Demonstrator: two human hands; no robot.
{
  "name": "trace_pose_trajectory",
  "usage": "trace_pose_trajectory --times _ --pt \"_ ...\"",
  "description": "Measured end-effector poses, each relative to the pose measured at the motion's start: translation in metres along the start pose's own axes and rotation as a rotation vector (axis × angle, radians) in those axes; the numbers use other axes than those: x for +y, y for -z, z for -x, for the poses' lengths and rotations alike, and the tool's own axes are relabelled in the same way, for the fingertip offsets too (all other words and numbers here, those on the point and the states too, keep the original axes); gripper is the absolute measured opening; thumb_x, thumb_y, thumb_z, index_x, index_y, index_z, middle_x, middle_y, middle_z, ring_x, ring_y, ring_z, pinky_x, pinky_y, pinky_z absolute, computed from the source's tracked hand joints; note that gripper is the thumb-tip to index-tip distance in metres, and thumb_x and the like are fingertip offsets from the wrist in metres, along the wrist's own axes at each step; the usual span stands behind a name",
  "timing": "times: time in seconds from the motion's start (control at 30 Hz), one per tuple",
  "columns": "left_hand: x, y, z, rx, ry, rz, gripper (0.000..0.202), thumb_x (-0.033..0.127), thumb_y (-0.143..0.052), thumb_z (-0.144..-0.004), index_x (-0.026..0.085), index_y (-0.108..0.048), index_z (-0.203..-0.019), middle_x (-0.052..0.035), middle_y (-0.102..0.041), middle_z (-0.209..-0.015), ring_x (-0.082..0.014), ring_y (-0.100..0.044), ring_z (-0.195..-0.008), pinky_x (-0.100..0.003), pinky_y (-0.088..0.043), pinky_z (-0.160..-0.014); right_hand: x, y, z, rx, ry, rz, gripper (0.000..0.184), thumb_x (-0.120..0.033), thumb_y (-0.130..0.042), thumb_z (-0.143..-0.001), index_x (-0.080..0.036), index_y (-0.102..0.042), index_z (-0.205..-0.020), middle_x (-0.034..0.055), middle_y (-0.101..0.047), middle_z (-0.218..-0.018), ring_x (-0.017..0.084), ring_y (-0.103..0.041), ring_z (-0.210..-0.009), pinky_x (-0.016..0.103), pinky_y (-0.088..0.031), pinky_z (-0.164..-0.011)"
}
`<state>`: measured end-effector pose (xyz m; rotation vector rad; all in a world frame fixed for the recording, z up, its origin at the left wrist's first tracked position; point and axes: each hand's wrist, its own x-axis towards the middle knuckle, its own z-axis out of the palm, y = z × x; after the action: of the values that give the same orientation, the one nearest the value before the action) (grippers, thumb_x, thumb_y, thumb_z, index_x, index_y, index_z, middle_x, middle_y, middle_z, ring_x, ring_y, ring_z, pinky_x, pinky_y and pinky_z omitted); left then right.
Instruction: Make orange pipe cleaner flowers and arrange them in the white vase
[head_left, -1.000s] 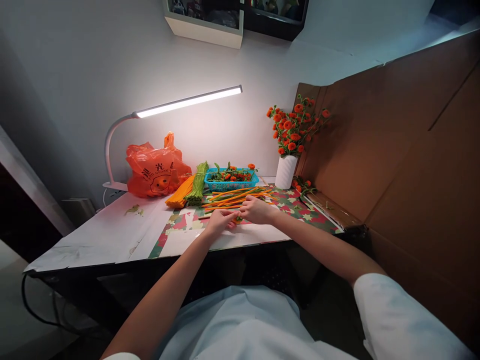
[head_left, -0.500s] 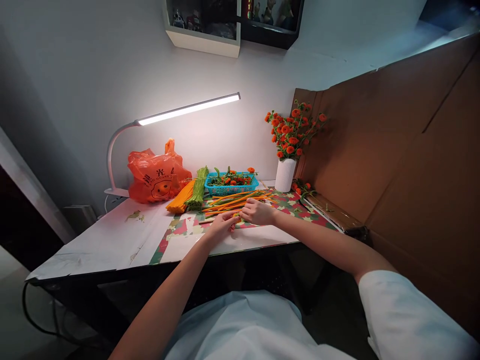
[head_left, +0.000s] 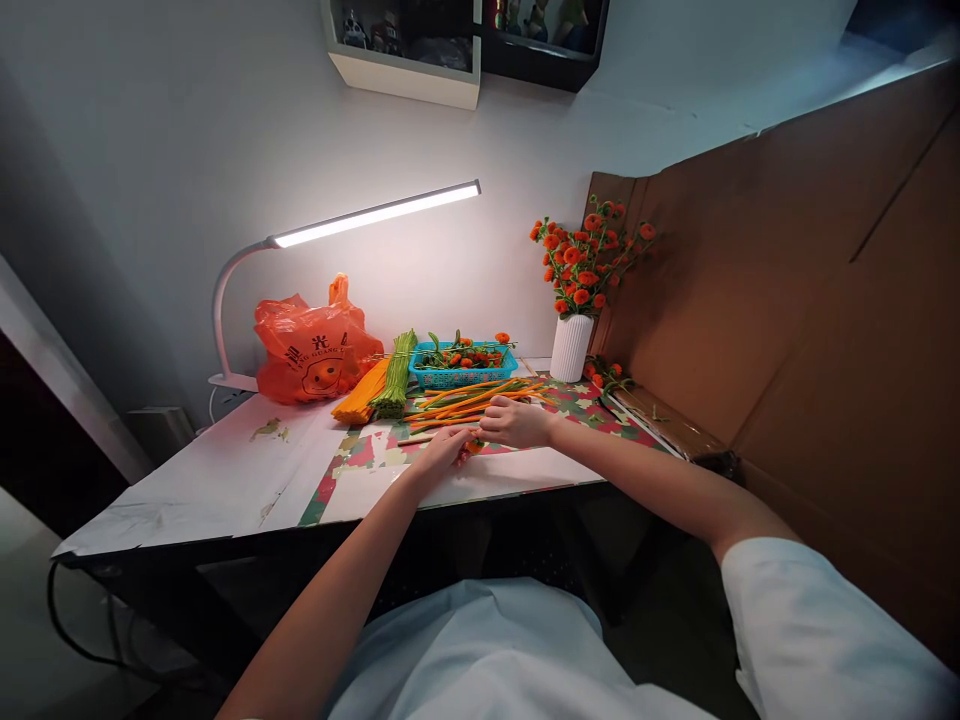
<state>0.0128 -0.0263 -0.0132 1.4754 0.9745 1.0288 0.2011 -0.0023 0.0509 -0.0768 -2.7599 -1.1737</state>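
Observation:
Near the table's front edge, my left hand [head_left: 448,450] is closed round a small orange pipe-cleaner flower [head_left: 474,446], which shows between the fingertips. My right hand [head_left: 514,422] meets it from the right, its fingers pinched together at the flower; the fingers cover most of the piece. Just behind the hands lie loose orange and green pipe cleaners [head_left: 457,405]. An orange bundle [head_left: 362,396] and a green bundle [head_left: 395,378] of pipe cleaners rest to their left. Beyond is a blue basket [head_left: 462,378] holding orange flowers and green stems.
A white ribbed vase [head_left: 571,350] with orange flowers [head_left: 586,277] stands at the back right, beside a tall cardboard sheet [head_left: 817,300]. At the back left are an orange plastic bag [head_left: 319,350] and a lit desk lamp [head_left: 379,213]. More flowers [head_left: 606,374] lie by the vase.
More of the orange flower shows between my hands now, where a yellow-green bit showed before. My fingers have shifted slightly around it; the view has tilted a little.

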Motion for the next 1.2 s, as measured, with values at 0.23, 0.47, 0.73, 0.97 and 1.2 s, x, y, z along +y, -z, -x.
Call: trace_pose_trajectory --times 0.23,0.47,0.73,0.97,1.2 --pt "0.001 -0.001 0.002 -0.088 0.044 0.159 0.037 0.045 -0.065 -0.073 0.014 -0.068 -0.093 -0.0014 -0.059 -0.07 -0.0117 -0.054 -0.057 -0.023 -0.042 -0.051 -0.001 0.002 0.001 -0.021 -0.144 -0.142 0.031 -0.023 -0.035 -0.099 -0.016 -0.063 -0.088 0.0035 -0.058 -0.075 0.016 -0.043 -0.072 0.033 -0.025 -0.08" --pt "0.003 0.002 0.005 -0.108 -0.002 0.22 0.039 0.043 -0.073 -0.072 0.015 -0.069 -0.1 -0.007 -0.069 -0.09 -0.0129 -0.062 -0.072 -0.026 -0.05 -0.071 -0.008 0.006 -0.003 -0.059 -0.265 -0.19 0.032 -0.023 -0.036 -0.096 -0.014 -0.063 -0.081 0.006 -0.06 -0.077 0.017 -0.046 -0.072 0.034 -0.024 -0.078" --pt "0.008 0.0 0.005 0.014 -0.167 0.116 0.048 0.044 -0.078 -0.065 0.014 -0.069 -0.1 -0.0076 -0.071 -0.094 -0.0172 -0.065 -0.081 -0.033 -0.051 -0.082 -0.02 0.009 -0.019 -0.02 -0.724 -0.529 0.021 -0.017 -0.049 -0.083 -0.014 -0.062 -0.067 0.0047 -0.062 -0.07 0.013 -0.048 -0.066 0.029 -0.026 -0.067" --pt "0.002 0.0 0.001 0.142 -0.398 -0.093 0.038 0.044 -0.072 -0.071 0.016 -0.068 -0.096 -0.0089 -0.07 -0.096 -0.0193 -0.066 -0.081 -0.032 -0.054 -0.074 -0.024 -0.001 -0.028 0.171 -1.394 -1.463 0.018 -0.018 -0.054 -0.07 -0.016 -0.052 -0.052 -0.0056 -0.042 -0.048 0.008 -0.033 -0.048 0.023 -0.024 -0.051" --pt "-0.001 0.002 0.001 0.155 -0.452 -0.21 0.033 0.04 -0.068 -0.076 0.017 -0.069 -0.099 -0.0101 -0.069 -0.099 -0.0193 -0.066 -0.082 -0.031 -0.054 -0.073 -0.024 -0.003 -0.02 0.093 -1.429 -1.805 0.02 -0.026 -0.058 -0.071 -0.017 -0.049 -0.055 -0.0057 -0.039 -0.05 0.007 -0.031 -0.046 0.023 -0.024 -0.049"
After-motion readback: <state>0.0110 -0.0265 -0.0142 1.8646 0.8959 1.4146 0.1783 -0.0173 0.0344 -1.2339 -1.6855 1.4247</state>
